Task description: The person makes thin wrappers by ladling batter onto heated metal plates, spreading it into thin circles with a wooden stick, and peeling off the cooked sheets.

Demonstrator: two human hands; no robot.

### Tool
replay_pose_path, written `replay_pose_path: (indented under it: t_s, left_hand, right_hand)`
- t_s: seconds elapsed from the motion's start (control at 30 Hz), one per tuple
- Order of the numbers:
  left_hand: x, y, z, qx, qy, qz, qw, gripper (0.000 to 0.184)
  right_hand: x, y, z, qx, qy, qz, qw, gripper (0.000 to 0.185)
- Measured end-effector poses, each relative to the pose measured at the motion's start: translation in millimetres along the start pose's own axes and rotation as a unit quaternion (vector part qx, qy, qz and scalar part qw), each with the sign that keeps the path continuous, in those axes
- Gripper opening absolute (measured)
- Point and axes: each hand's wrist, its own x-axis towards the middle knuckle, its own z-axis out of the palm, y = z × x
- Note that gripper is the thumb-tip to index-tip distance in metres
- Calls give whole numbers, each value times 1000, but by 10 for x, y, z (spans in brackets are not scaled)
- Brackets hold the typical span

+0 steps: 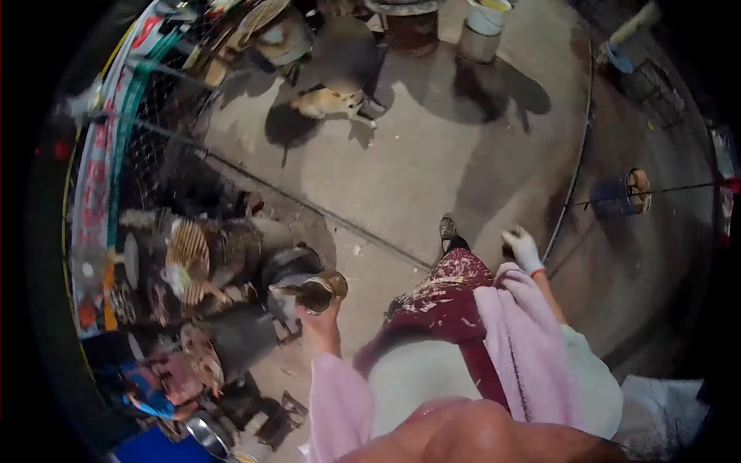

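A person in maroon trousers splattered with pale marks (pixel 455 305) stands on a pale grey concrete floor (pixel 401 166), the left hand (pixel 320 326) grasping a brownish, round, open-mouthed container (pixel 337 285) by its side. The container is off the ground at the person's left, its mouth facing the camera and a dark rounded object (pixel 295 264) appearing just beyond it. The right hand (pixel 522 248), white in the strong light and banded with red at the wrist, hangs out to the right near a long dark hose-like line (pixel 575 181); whether its fingers grip anything cannot be told. Pink fabric (pixel 525 336) drapes beside the right arm. To the left lies a ridged tan disc (pixel 189 258) amid clutter. Farther ahead, a tan dog (pixel 328 102) lies on the concrete, and a white bucket (pixel 488 18) sits to the right of it.
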Motion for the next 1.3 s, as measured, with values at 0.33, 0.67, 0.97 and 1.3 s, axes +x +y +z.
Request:
replay_pose_path:
  t_s: [0.33, 0.67, 0.97, 1.3]
  left_hand:
    - [1148, 1886, 2369, -35, -136, 69, 988, 83]
    - [2298, 3042, 4542, -48, -271, 239, 931, 83]
    - [3083, 4221, 6360, -134, -407, 235, 873, 84]
    - [3865, 3953, 8126, -124, -508, 65, 850, 73]
  right_hand:
    - [-114, -4427, -561, 92, -260, -477, 834, 41]
    - [1252, -5204, -1166, -8, -203, -453, 868, 41]
    - [2394, -5881, -1880, -41, 1, -348, 937, 41]
    - [3549, -6131, -2653, -12, 117, -289, 950, 42]
